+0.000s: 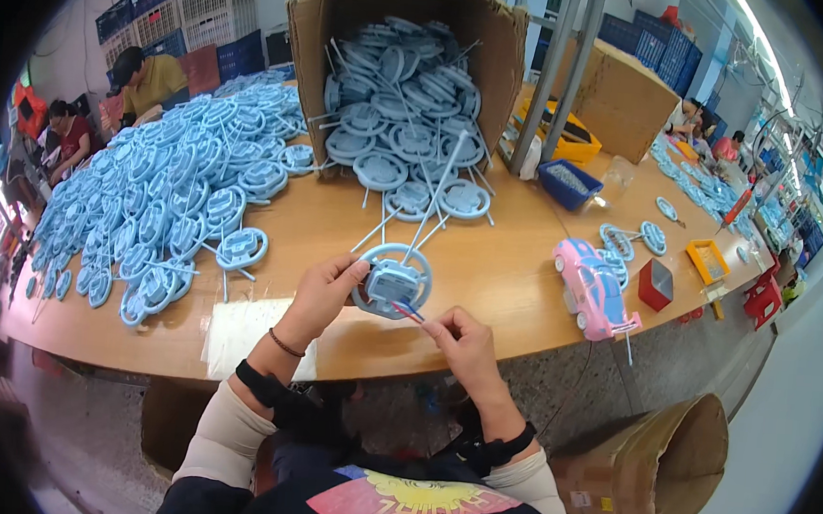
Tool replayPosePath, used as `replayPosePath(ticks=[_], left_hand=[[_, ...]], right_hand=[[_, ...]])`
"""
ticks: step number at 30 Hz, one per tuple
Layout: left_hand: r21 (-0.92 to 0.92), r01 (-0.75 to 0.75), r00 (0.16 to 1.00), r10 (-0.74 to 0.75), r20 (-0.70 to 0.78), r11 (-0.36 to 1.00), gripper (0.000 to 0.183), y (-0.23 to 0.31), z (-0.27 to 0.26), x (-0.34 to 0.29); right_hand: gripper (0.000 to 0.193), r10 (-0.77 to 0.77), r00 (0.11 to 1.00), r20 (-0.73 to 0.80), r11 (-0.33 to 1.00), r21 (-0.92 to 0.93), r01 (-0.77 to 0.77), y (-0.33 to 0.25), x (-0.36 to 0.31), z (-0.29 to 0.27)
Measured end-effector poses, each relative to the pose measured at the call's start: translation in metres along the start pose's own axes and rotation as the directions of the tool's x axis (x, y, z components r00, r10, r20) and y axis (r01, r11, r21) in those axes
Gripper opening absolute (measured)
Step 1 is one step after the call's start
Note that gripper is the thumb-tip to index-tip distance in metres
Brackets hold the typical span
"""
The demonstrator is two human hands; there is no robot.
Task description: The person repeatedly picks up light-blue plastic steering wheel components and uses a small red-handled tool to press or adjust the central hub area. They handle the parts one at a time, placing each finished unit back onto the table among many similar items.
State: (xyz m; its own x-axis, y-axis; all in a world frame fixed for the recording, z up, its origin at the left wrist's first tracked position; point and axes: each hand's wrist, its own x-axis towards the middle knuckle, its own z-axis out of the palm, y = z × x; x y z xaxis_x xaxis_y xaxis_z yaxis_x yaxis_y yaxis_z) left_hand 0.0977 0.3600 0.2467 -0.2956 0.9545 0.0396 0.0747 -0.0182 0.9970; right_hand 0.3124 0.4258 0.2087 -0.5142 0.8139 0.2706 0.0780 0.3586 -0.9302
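My left hand [320,294] grips the left rim of a light-blue toy steering wheel [423,261], thumb on top. The wheel is held above the front of the wooden table, its moulded hub facing up. A long pale-blue stem leans up and away behind it. My right hand [467,343] pinches thin red and blue wires [410,311] at the hub's lower right. Whether the wires are fixed to the hub is too small to tell. Just beyond the wheel, similar wheels [379,171] spill from an open cardboard box [303,57].
A big heap of blue wheels [186,163] covers the table's left side. At right stand a pink toy car [584,291], a red box [656,284], a yellow tray [708,262] and a blue bin [568,185]. A clear plastic bag [237,336] lies at the front edge. Other people sit farther off.
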Motion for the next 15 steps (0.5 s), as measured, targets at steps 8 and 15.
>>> replayPosePath(ticks=[8,15], left_hand=[[-0.305,0.082,0.995,-0.062,0.074,0.949,0.028,-0.002,0.014,-0.013],[-0.427,0.125,0.987,-0.068,0.145,0.896,0.03,-0.008,0.019,-0.013]], right_hand=[[0.022,-0.001,0.993,0.115,0.974,-0.223,0.027,-0.032,0.007,-0.017],[0.022,0.005,0.988,0.152,0.985,-0.174,0.021,-0.034,0.003,-0.027]])
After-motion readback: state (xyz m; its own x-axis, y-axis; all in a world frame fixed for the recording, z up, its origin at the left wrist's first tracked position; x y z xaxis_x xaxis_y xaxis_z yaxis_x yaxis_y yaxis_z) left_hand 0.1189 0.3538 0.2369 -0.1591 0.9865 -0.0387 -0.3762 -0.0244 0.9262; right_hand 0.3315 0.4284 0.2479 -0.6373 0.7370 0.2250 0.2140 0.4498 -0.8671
